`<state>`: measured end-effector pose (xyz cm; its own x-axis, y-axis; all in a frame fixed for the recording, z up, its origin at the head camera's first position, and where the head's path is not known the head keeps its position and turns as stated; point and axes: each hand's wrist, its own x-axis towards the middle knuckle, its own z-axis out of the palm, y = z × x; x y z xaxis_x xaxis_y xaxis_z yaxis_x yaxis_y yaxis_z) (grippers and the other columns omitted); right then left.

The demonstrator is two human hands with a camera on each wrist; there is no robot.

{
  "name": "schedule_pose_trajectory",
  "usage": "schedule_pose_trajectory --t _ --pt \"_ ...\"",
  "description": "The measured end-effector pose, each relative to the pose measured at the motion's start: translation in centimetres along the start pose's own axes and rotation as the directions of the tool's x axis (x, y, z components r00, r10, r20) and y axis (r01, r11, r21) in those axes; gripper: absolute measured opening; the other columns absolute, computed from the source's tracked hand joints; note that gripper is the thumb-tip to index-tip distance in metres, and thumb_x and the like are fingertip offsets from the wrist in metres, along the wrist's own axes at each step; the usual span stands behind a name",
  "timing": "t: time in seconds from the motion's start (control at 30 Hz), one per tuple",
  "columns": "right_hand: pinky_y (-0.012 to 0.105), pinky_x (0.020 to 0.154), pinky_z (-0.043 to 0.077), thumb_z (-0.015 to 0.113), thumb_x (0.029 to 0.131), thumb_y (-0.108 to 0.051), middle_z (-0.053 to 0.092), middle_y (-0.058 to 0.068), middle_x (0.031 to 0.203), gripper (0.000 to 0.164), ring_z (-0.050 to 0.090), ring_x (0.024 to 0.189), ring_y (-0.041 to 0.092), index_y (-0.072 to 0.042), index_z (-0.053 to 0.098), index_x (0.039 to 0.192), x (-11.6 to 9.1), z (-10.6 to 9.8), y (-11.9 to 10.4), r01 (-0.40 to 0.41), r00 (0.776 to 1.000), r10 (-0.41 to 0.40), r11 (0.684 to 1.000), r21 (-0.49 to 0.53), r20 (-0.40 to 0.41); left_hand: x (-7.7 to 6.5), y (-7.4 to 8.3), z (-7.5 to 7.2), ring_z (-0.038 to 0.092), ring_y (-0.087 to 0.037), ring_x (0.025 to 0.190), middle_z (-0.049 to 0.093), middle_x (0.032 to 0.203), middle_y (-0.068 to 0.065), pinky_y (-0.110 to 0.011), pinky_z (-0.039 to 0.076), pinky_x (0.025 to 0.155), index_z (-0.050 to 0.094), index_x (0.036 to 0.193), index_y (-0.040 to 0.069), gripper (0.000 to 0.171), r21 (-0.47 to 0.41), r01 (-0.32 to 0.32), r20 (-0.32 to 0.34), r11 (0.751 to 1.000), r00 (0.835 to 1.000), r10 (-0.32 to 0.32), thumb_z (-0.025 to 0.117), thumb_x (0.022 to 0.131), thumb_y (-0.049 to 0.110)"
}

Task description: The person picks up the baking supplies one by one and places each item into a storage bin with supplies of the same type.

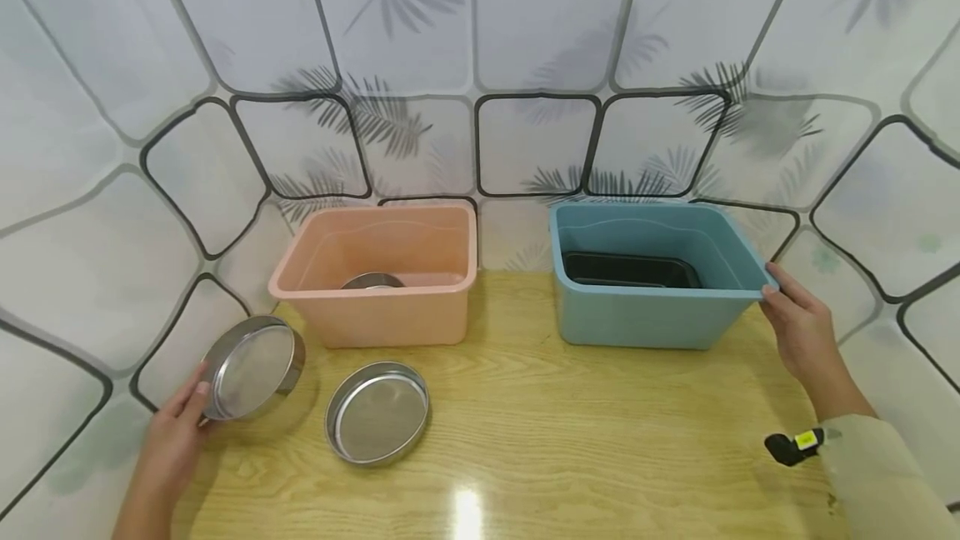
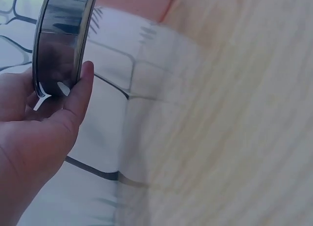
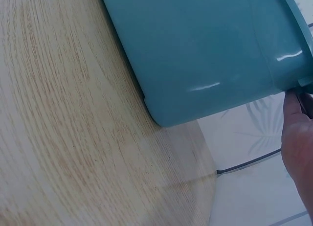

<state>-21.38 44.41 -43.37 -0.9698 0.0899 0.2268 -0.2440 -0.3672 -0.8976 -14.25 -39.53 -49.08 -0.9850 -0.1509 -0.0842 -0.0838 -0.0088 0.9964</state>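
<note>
In the head view, my left hand [image 1: 168, 442] holds a round metal sieve [image 1: 253, 369] by its edge, thumb on one side and fingers on the other. The sieve is tilted, its fine mesh facing up and toward me. The left wrist view has the sieve's shiny side wall [image 2: 61, 45] between thumb and fingers. A second round sieve [image 1: 380, 419] lies on the table to the right of it. My right hand [image 1: 806, 332] grips the right front corner of the blue bin's rim [image 1: 667, 293]. Inside that bin sits a black rectangular tray [image 1: 630, 270], partly hidden by the front wall.
A pink bin [image 1: 390, 319] stands at the back left with a round metal piece [image 1: 372, 280] partly visible inside. Patterned cloth [image 1: 536, 148] hangs behind and at both sides of the wooden table [image 1: 525, 440]. A small black strap end [image 1: 783, 448] sticks out from the right sleeve.
</note>
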Motion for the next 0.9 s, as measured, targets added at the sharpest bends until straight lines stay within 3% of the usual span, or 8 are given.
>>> schedule_pose_trajectory --t 0.23,0.3,0.37,0.47,0.57,0.63,0.73,0.9 --pt "0.006 0.096 0.046 0.045 0.106 -0.002 0.0 0.0 0.17 0.056 0.06 0.117 -0.008 -0.008 0.025 0.158 0.1 0.1 0.1 0.008 1.0 -0.008 1.0 -0.024 0.003 -0.2 2.3 0.0 0.0 -0.013 0.153 -0.013 0.168 0.007 -0.006 0.051 0.085 0.016 0.161 0.032 0.06 -0.128 -0.044 0.022 0.991 0.999 0.047 0.042 0.107 0.036" --pt "0.006 0.096 0.046 0.045 0.106 -0.003 -0.001 -0.001 0.17 0.058 0.058 0.118 -0.009 -0.008 0.022 0.159 0.1 0.1 0.1 0.004 1.0 -0.004 0.999 -0.039 0.005 -0.2 2.9 -0.1 0.021 -0.006 0.149 -0.015 0.168 0.004 -0.007 0.052 0.086 0.018 0.161 0.032 0.059 -0.163 -0.088 0.041 0.983 0.995 0.095 0.042 0.107 0.034" --pt "0.005 0.097 0.044 0.046 0.106 -0.005 -0.001 -0.001 0.17 0.059 0.055 0.121 -0.009 -0.008 0.02 0.159 0.1 0.0 0.1 0.002 1.0 -0.002 0.999 -0.055 0.004 -0.1 3.6 0.0 0.04 0.004 0.136 -0.016 0.168 0.0 -0.009 0.053 0.087 0.02 0.161 0.029 0.058 -0.206 -0.136 0.06 0.969 0.987 0.151 0.042 0.108 0.029" --pt "0.005 0.099 0.043 0.046 0.106 -0.005 -0.002 0.0 0.17 0.059 0.054 0.122 -0.009 -0.007 0.02 0.159 0.1 -0.1 0.1 0.005 1.0 -0.005 0.998 -0.06 -0.001 0.3 4.8 0.3 0.056 0.012 0.108 -0.016 0.168 -0.002 -0.011 0.054 0.087 0.025 0.16 0.025 0.055 -0.266 -0.196 0.072 0.944 0.972 0.223 0.043 0.108 0.022" --pt "0.006 0.101 0.042 0.046 0.106 -0.004 -0.002 0.002 0.17 0.057 0.057 0.119 -0.008 -0.008 0.024 0.158 0.0 -0.1 0.1 0.01 1.0 -0.01 0.999 -0.036 -0.007 0.4 6.1 0.8 0.053 0.01 0.119 -0.012 0.169 0.002 -0.01 0.054 0.086 0.027 0.16 0.024 0.055 -0.245 -0.215 0.065 0.946 0.969 0.237 0.044 0.108 0.021" --pt "0.008 0.102 0.043 0.046 0.106 -0.003 -0.002 0.003 0.169 0.057 0.06 0.117 -0.007 -0.006 0.023 0.158 0.0 0.0 0.2 0.011 1.0 -0.011 1.0 -0.016 -0.006 0.5 6.8 1.0 0.042 0.008 0.133 -0.008 0.169 0.005 -0.009 0.053 0.087 0.026 0.16 0.024 0.056 -0.198 -0.215 0.067 0.956 0.97 0.232 0.044 0.108 0.022" --pt "0.007 0.1 0.044 0.046 0.106 -0.003 -0.001 0.002 0.17 0.058 0.06 0.117 -0.007 -0.005 0.02 0.158 -0.1 0.1 0.2 0.013 1.0 -0.013 1.0 -0.022 0.002 0.9 7.8 1.6 0.031 0.006 0.142 0.001 0.17 0.006 -0.007 0.051 0.087 0.023 0.161 0.024 0.058 -0.12 -0.221 0.081 0.968 0.969 0.232 0.045 0.108 0.024" --pt "0.007 0.1 0.044 0.047 0.106 -0.004 -0.001 0.002 0.17 0.056 0.06 0.118 -0.007 -0.009 0.026 0.158 -0.1 0.1 0.2 0.019 1.0 -0.019 1.0 -0.018 0.011 2.1 9.6 3.2 0.045 0.012 0.126 0.007 0.17 0.006 -0.009 0.052 0.087 0.024 0.161 0.02 0.059 -0.098 -0.249 0.133 0.964 0.956 0.261 0.048 0.107 0.024"
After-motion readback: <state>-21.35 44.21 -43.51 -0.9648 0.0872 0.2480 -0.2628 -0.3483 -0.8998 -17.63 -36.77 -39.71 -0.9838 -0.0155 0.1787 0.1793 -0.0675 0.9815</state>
